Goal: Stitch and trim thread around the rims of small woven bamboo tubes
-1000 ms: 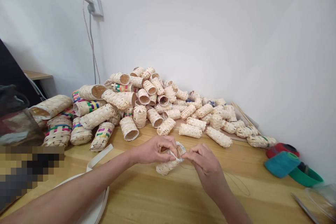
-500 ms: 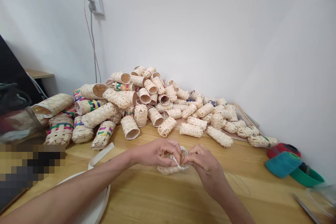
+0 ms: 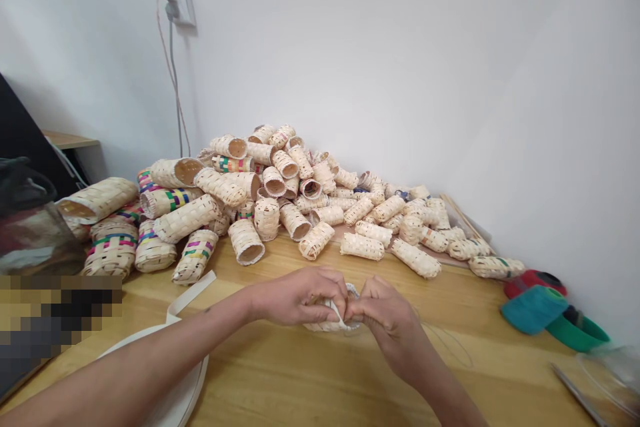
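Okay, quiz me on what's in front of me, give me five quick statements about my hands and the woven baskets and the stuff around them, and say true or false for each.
1. The left hand grips a woven basket near its rim. True.
2. The right hand lies flat with its fingers spread. False: it is pinched together at the basket's opening.
3. Several piled baskets have colours in their weave. True.
4. The teal thread cone sits on top of the pile. False: it lies to the right of the piled baskets.
5. Nothing is plugged into the wall socket. False: a grey plug is in it.
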A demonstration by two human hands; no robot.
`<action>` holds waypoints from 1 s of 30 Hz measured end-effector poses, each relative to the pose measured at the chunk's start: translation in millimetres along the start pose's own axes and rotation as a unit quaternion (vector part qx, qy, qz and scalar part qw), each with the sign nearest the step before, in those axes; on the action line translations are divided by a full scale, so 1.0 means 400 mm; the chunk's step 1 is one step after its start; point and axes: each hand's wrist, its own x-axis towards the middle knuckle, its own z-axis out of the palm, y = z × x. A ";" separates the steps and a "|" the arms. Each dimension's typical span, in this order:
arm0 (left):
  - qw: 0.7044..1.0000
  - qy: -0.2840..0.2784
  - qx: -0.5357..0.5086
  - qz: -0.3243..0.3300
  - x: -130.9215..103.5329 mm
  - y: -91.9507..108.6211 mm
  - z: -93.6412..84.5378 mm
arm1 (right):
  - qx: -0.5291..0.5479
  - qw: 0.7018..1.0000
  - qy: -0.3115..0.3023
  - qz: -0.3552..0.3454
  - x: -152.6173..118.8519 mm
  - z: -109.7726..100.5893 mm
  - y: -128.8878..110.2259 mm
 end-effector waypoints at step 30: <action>0.985 0.160 0.007 -0.072 0.013 -0.024 0.019 | -0.127 0.985 0.111 -0.021 -0.002 0.058 0.013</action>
